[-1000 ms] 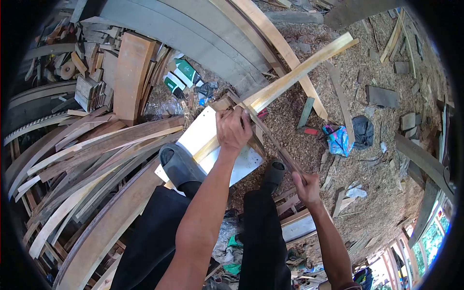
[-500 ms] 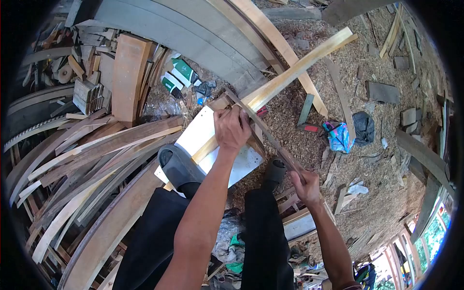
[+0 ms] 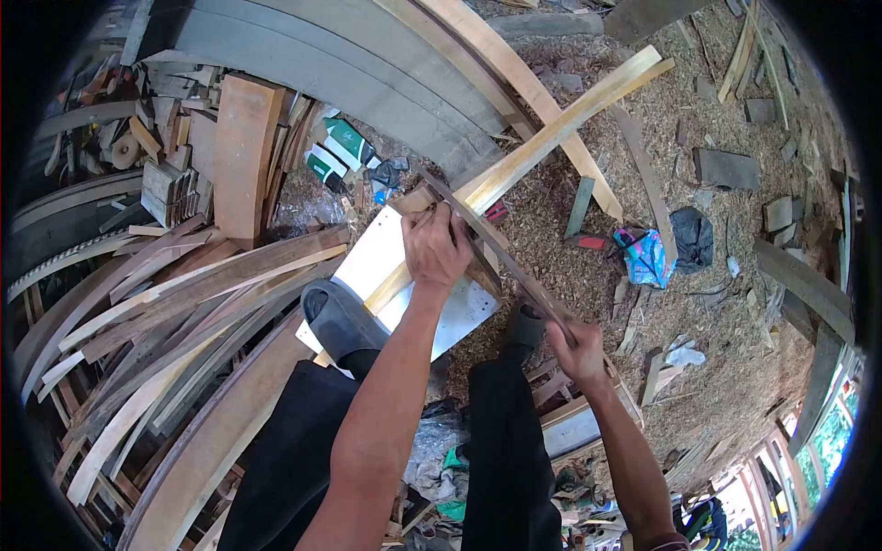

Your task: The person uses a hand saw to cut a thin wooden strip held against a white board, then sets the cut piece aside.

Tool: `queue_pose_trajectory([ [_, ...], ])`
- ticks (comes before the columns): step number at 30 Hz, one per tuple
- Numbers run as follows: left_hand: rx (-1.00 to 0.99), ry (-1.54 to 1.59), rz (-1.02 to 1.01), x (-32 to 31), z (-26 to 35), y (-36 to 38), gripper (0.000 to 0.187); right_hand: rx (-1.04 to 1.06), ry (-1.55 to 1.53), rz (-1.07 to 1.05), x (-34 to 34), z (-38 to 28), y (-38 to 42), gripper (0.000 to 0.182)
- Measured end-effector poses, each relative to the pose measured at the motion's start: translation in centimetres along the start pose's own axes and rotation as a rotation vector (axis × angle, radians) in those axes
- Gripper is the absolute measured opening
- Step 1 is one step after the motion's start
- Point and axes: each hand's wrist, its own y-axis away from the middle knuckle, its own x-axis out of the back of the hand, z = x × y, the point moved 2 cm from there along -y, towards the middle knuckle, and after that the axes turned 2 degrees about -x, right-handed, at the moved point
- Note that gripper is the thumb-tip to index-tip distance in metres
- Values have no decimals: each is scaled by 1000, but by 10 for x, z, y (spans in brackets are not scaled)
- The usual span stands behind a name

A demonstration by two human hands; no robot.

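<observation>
A long pale wooden strip [image 3: 560, 133] slants across a white board [image 3: 372, 253], passing under my left hand [image 3: 435, 246]. The fingers of that hand are curled over the strip and press it down. My right hand [image 3: 581, 354] is closed round the near end of a long, narrow, brown tool [image 3: 514, 264] that looks like a saw. It crosses the strip just beyond my left fingers. Its cutting edge cannot be made out. One dark sandal [image 3: 340, 317] rests on the white board, beside the strip.
Curved planks [image 3: 175, 312] are piled at the left. Large grey boards [image 3: 340, 73] lie at the top. Wood shavings [image 3: 570, 257] cover the ground, with a colourful plastic bag [image 3: 646, 257], a black bag [image 3: 691, 241] and green-and-white boxes [image 3: 344, 142] on it.
The saw has slid a little up and to the left along its length, with my right hand following. My left hand stays on the strip, hardly moved.
</observation>
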Motion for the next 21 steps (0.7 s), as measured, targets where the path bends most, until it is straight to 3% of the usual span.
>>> queue_pose_trajectory([
  [3,-29,-30,37,1,3,0,9,-13,64,-52,2,9,7,28],
  [8,-49,-59,29,0,0,0,9,64,15,-4,-31,-41,-67,31],
  [17,-18,-32,-10,-2,-2,3,15,-29,40,-21,2,-4,9,27],
  [21,-42,-27,36,0,-3,0,10,-32,10,20,-25,-39,-46,26],
])
